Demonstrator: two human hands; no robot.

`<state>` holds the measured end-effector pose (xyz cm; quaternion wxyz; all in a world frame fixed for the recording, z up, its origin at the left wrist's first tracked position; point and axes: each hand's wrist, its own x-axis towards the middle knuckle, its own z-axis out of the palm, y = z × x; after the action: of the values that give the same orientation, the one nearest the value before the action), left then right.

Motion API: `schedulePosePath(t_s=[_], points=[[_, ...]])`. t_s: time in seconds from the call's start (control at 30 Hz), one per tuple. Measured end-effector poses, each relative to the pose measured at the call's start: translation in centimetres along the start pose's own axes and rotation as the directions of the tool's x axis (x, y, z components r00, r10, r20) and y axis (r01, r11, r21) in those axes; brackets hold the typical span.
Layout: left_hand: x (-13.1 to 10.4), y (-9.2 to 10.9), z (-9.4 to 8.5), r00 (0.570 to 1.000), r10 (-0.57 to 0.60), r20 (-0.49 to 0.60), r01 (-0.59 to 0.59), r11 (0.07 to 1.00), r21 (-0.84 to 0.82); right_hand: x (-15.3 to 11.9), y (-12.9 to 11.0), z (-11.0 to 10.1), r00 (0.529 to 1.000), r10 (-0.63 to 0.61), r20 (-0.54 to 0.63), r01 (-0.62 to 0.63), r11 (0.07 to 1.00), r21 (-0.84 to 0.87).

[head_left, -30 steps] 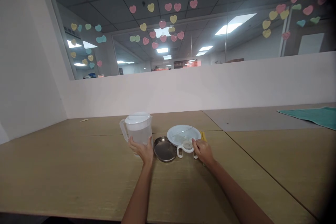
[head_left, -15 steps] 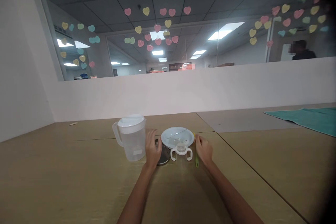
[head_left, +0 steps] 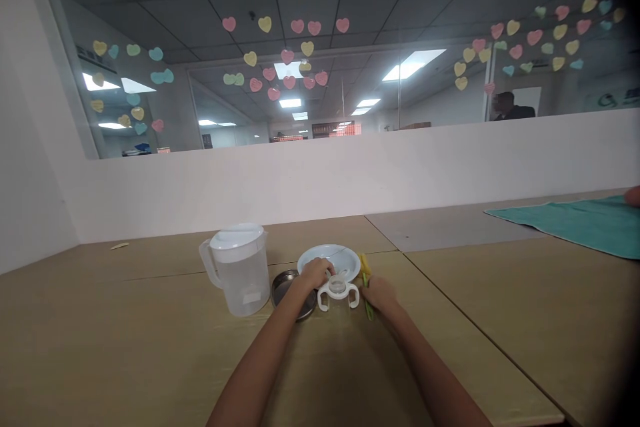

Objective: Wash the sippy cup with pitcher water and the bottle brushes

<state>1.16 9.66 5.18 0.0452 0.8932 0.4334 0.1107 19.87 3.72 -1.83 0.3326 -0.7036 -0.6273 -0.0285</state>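
Since the earlier frame, the left hand (head_left: 317,272) has moved rightward, from beside the pitcher (head_left: 245,283) to the near-left rim of the white bowl (head_left: 320,253). Beneath everything, the wooden table (head_left: 150,340) meets the wall along its back edge, and a teal cloth (head_left: 580,223) lies towards its back right corner. The lidded pitcher, largest of the containers, stands upright left of the group; whether it holds liquid cannot be told. The bowl, nearer the back edge, holds small clear pieces too blurred to name. The steel dish (head_left: 281,288) is partly hidden by the left forearm. Just in front of the bowl stands a two-handled bottle (head_left: 337,287), with a broad stretch of wood between it and the near edge. The left fingers bend into the bowl, their grip unclear. The right hand (head_left: 381,295) curls against the yellow-and-green utensil (head_left: 369,310), right of the bottle; whether it grips cannot be told.
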Motion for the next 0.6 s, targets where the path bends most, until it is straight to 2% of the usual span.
schedulePosePath(t_s=[0.17, 0.33, 0.47, 0.53, 0.6], points=[[1.2, -0.1, -0.4, 0.999, 0.047, 0.023, -0.047, 0.999, 0.003, 0.1, 0.0, -0.5, 0.996, 0.091, 0.024, -0.090, 0.995, -0.032], [1.2, -0.6, -0.5, 0.996, 0.076, -0.046, -0.080, 0.990, -0.117, 0.0, -0.4, -1.2, 0.978, 0.200, 0.056, -0.199, 0.979, -0.035], [0.4, -1.0, -0.3, 0.982, 0.013, -0.186, -0.068, 0.955, -0.288, 0.1, -1.1, -2.0, 0.970, 0.242, 0.034, -0.242, 0.970, -0.007], [0.0, -1.1, 0.0, 0.956, -0.068, -0.286, -0.050, 0.922, -0.384, 0.1, -1.6, -2.4, 0.970, 0.241, 0.014, -0.241, 0.970, 0.011], [-0.4, -1.1, 0.2, 0.914, -0.161, -0.374, -0.038, 0.881, -0.472, -0.1, -2.2, -2.9, 0.981, 0.192, -0.022, -0.191, 0.980, 0.051]])
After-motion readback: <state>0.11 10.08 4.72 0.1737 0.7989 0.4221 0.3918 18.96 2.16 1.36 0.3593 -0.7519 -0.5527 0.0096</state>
